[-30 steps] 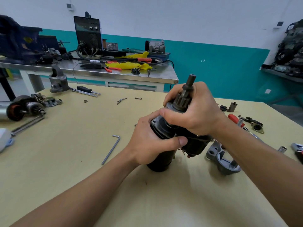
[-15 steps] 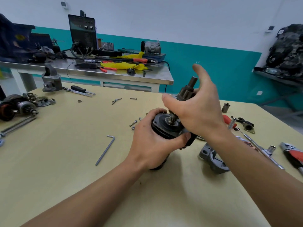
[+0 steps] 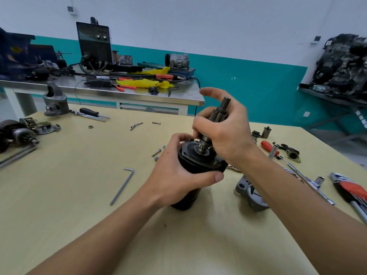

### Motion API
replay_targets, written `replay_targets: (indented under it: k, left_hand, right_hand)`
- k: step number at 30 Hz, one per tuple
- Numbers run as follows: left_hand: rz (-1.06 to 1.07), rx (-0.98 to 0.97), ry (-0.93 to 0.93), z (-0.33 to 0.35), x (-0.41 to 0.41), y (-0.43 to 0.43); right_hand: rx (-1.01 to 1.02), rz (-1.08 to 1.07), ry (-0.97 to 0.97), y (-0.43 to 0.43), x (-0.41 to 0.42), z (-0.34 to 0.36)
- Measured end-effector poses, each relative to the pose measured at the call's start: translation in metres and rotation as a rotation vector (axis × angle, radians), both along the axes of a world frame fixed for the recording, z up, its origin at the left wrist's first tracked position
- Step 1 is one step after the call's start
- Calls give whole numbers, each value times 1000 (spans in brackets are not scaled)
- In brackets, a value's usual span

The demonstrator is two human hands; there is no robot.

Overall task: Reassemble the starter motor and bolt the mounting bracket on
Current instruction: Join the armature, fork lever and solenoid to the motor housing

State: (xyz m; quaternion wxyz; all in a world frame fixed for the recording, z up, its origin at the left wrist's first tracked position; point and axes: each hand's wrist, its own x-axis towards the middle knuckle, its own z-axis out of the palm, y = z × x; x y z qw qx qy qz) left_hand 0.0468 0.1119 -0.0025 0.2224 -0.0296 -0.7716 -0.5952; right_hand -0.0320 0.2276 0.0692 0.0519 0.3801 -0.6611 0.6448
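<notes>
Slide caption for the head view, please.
Left hand grips the black starter body while the right hand holds its pinion shaft; the grey bracket lies nearby.

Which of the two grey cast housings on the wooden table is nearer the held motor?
The housing lying just right of the motor, partly behind the right forearm; the other housing stands upright at the far left.

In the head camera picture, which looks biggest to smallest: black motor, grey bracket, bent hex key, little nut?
1. Black starter motor.
2. Grey bracket and hex key: unsure, the bracket is bulkier but partly hidden; the key is longer but thin.
3. Nut, smallest, though farther away.
</notes>
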Motion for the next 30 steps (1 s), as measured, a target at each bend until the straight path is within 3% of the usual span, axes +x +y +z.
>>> replay_targets:
  k: [4,13,26,28,30]
  left_hand:
    - [-102,50,-67,4,-1,-5]
    - [216,-77,-16,0,1,24]
    - [434,-229,11,1,-3,27]
    - [407,-192,24,-1,-2,25]
    - [363,-125,34,0,0,21]
  right_hand:
    - [-86,29,-112,-5,0,-1]
    - [-14,-146,-150,-7,-2,4]
    - [109,-408,-94,-25,-3,5]
    - [108,-330,-155,-23,-3,6]
    - [63,-85,-283,-18,-3,11]
